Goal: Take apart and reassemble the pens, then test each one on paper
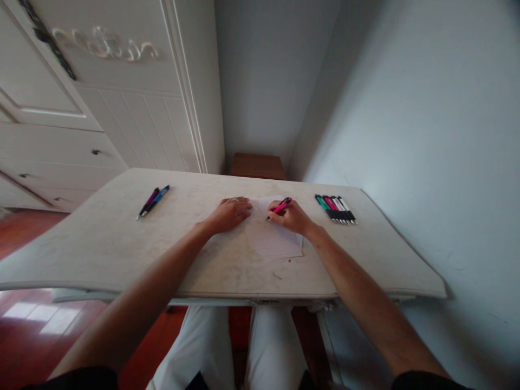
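A lined sheet of paper [274,241] lies on the white table, with faint writing on its upper part. My right hand [294,218] is closed around a pink pen [281,206] with black ends, its tip at or close to the paper. My left hand [231,214] rests flat at the paper's left edge, fingers stretched out and a ring on one of them. Whether the pen tip touches the sheet is too small to tell.
Several pens [335,210] in green, pink and white lie in a row on the right. Two pens, one purple [148,199] and one blue [157,199], lie at the left. The table [101,238] stands between a white cabinet [142,130] and a wall [426,135]. Behind it is a brown wooden box-like piece [259,165].
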A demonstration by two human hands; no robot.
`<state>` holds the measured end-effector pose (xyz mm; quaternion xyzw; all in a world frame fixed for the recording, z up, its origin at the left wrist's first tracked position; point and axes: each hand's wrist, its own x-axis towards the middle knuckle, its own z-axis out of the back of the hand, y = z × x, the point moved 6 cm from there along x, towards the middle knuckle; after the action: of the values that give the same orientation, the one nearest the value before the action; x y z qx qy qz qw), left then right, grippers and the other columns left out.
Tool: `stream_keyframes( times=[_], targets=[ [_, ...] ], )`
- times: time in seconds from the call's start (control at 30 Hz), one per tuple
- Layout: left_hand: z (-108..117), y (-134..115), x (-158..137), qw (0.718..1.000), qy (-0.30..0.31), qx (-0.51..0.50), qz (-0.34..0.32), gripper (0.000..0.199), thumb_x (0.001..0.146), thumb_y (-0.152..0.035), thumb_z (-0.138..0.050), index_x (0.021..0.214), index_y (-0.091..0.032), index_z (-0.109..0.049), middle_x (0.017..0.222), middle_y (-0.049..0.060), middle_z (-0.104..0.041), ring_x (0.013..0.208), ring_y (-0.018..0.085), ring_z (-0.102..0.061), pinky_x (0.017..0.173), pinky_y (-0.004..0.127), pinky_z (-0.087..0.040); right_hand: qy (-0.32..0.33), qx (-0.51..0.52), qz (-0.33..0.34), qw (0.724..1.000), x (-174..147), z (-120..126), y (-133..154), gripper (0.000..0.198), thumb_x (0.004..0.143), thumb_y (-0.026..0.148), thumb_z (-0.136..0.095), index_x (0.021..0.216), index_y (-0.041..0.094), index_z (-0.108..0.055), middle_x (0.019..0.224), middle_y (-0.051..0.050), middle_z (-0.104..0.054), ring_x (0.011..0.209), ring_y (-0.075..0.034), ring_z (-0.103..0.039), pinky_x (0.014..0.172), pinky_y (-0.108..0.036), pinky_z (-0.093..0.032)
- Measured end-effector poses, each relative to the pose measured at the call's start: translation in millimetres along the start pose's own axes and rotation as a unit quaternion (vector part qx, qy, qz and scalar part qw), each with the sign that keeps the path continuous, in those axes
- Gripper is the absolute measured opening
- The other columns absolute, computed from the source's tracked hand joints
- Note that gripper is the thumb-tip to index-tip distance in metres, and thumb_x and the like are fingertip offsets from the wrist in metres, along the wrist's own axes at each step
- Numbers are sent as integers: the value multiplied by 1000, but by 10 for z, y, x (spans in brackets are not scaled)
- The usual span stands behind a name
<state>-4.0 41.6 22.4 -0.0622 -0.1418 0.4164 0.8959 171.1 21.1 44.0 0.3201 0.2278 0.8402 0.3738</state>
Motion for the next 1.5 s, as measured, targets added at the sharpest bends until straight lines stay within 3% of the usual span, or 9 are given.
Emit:
stream_keyframes(
  times=[0.27,0.67,0.93,1.1,1.33,1.5],
  targets=[
    [7,-5,-2,1000,0,-1,1,41,95,-40,-38,122,-21,-63,135,9,-57,129,21,-48,109,38,-35,-13,-30,-40,999,-5,63,-30,12,76,23,-54,69,16,-62,60,2,-52,57,-11,-45,58,-23,-34],
    [17,-15,-4,1000,-1,-10,3,40,94,-40,-39,121,-23,-63,132,6,-59,129,20,-47,110,37,-35,30,112,-80,990,-30,-62,-28,14,76,28,-58,70,15,-62,60,2,-56,52,-11,-52,51,-22,-41],
    [-9,2,-3,1000,4,-5,-1,42,95,-40,-37,123,-19,-62,136,10,-56,129,21,-47,110,38,-34,-66,74,-119,988,-29,129,-104,17,76,29,-54,70,15,-61,54,0,-59,45,-11,-52,46,-21,-39],
    [-12,-17,3,1000,4,-9,9,39,95,-33,-38,123,-20,-62,136,9,-56,130,21,-47,111,38,-33,-66,23,-130,989,-29,189,-109,15,73,25,-54,63,15,-59,50,0,-58,43,-10,-50,45,-21,-37],
    [-29,23,2,999,4,-11,33,39,92,-25,-38,124,-22,-62,137,6,-55,132,21,-43,113,39,-32,-41,127,-126,983,-36,66,-167,19,77,33,-57,74,14,-61,58,-1,-62,47,-12,-57,46,-22,-45],
    [15,55,-13,999,-7,-13,44,37,91,-22,-38,117,-22,-64,130,6,-60,129,21,-47,111,37,-34,-54,133,-131,981,-27,70,-221,27,79,40,-60,83,13,-64,68,-5,-67,51,-13,-61,48,-22,-49]
  ],
)
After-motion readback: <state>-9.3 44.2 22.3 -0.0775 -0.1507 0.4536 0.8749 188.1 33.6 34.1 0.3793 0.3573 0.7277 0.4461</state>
